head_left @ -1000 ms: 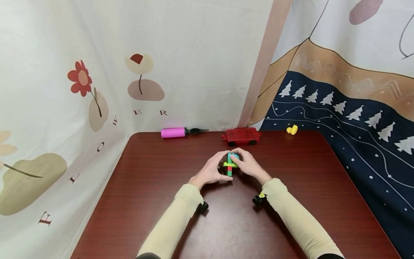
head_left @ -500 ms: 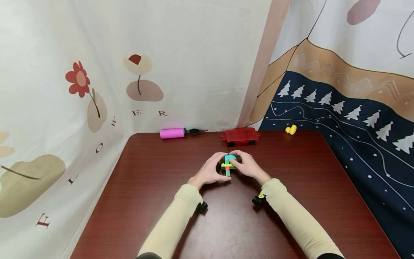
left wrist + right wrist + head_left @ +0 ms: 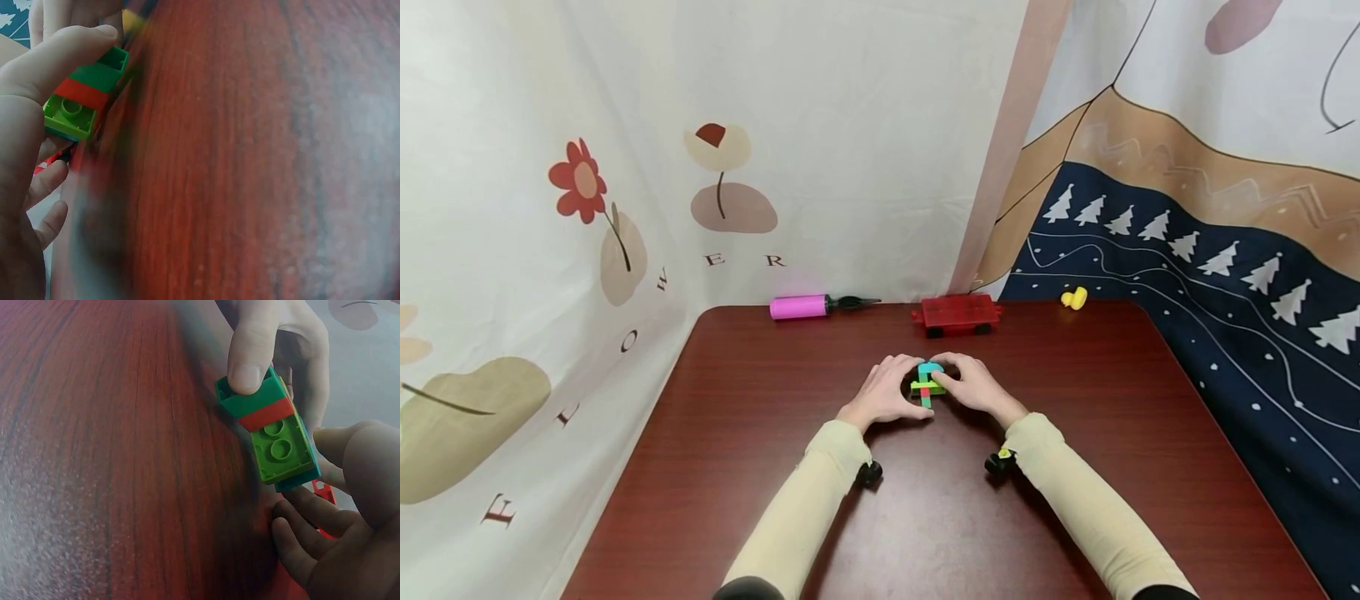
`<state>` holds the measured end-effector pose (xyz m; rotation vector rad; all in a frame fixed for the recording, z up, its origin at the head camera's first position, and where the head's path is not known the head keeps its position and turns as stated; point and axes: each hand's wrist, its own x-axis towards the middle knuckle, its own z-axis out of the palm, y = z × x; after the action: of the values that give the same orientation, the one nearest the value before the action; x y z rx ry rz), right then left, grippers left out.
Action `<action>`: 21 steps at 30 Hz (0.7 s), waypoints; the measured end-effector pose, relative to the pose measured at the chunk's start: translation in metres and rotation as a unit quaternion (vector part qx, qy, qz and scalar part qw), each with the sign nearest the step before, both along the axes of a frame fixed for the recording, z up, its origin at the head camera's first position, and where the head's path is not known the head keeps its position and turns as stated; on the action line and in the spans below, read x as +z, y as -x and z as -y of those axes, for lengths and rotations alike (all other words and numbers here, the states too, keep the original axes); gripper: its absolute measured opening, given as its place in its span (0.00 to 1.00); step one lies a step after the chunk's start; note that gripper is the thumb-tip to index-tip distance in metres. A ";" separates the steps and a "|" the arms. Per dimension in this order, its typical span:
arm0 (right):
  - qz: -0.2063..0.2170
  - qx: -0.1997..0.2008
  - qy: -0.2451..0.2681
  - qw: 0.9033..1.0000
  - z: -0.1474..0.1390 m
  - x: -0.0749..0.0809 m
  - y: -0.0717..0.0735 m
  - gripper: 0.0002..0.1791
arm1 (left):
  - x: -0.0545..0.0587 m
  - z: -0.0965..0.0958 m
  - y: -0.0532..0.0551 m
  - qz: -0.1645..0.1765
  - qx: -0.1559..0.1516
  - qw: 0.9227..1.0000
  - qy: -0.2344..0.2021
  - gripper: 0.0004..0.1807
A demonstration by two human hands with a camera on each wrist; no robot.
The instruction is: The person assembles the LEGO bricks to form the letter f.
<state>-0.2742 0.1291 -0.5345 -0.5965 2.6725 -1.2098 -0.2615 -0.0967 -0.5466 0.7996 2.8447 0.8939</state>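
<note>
A small build of toy building bricks (image 3: 925, 392) is held between both hands over the table's middle. It has a blue brick at the far end, a lime green plate (image 3: 269, 456) across it, then a red brick (image 3: 267, 415) and a green brick (image 3: 95, 76) at the near end. My left hand (image 3: 883, 393) grips it lengthwise, thumb on the green end and fingers at the far end. From the right, my right hand (image 3: 973, 383) holds the blue end, its thumb near the plate and its fingers curved around the far side. The plate's hollow underside shows in both wrist views.
At the back edge of the dark red wooden table (image 3: 760, 467) lie a pink hand pump (image 3: 799, 307) with a black nozzle, a red toy wagon (image 3: 958, 314) with black wheels, and a small yellow toy (image 3: 1074, 298). Printed cloth hangs behind the table.
The brick build has tilted slightly and looks shorter in the head view, with more of the blue brick showing. Both hands stay around it, shifted only a little.
</note>
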 end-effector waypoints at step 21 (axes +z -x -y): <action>0.013 -0.003 -0.001 1.000 -0.002 -0.005 0.000 0.20 | -0.006 0.004 0.006 0.040 -0.002 0.999 -0.004 0.54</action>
<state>-0.2743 0.1316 -0.5396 -0.5693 2.6565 -1.2084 -0.2671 -0.1009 -0.5530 0.7517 2.7724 0.9169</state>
